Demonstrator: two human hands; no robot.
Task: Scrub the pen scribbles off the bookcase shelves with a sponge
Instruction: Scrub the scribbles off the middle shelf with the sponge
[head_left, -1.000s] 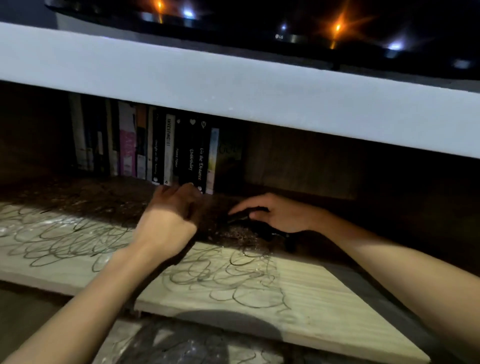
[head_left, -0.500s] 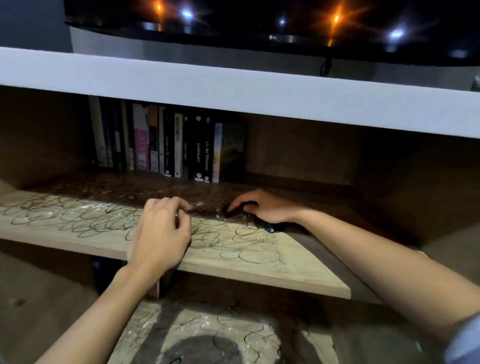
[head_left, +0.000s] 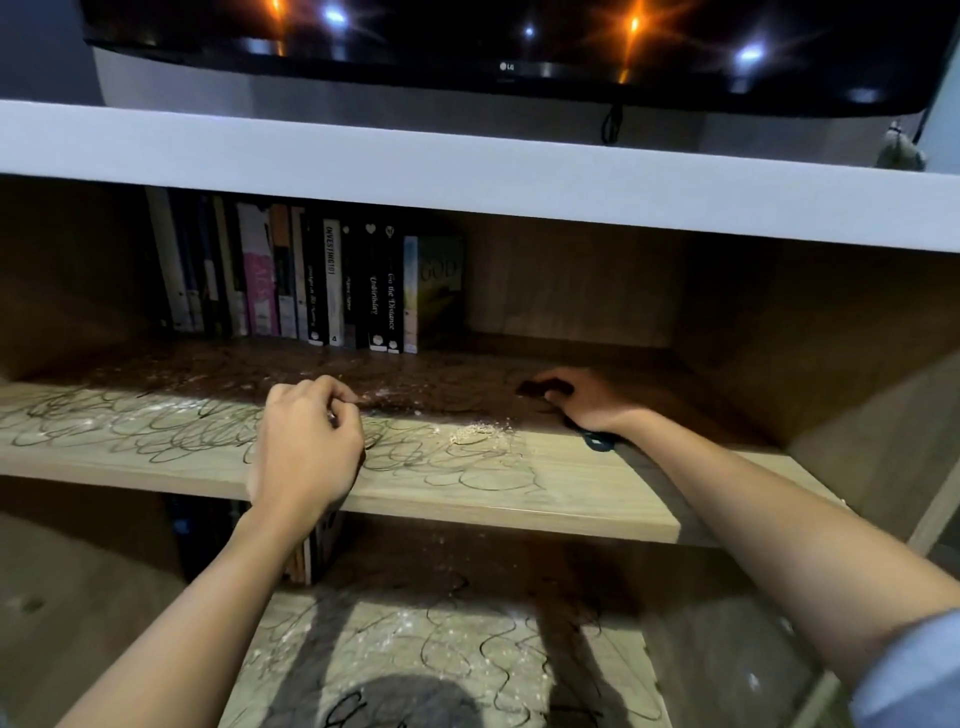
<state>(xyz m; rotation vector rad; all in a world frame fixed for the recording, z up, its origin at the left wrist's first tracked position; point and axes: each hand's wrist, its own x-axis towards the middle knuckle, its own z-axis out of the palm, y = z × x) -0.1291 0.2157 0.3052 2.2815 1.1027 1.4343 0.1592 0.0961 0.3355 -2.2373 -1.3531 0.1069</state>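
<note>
Right hand works a dark sponge on the scribbled shelf while the left hovers over it.

The right hand (head_left: 582, 400) lies low on the shaded back of the shelf (head_left: 519, 499), fingers curled over a dark sponge (head_left: 543, 387) and pressing it to the wood, likely to scrub. The left hand (head_left: 306, 441) sits above the scribbles (head_left: 156, 431) with fingers loosely curled; whether its fingertips pinch anything I cannot tell. White powder (head_left: 475, 431), probably cleaner, lies between the hands. The books (head_left: 311, 286) stand at the back, leaving the front free to wipe. The lower shelf (head_left: 415, 654) is scribbled too, so much remains to be done.
</note>
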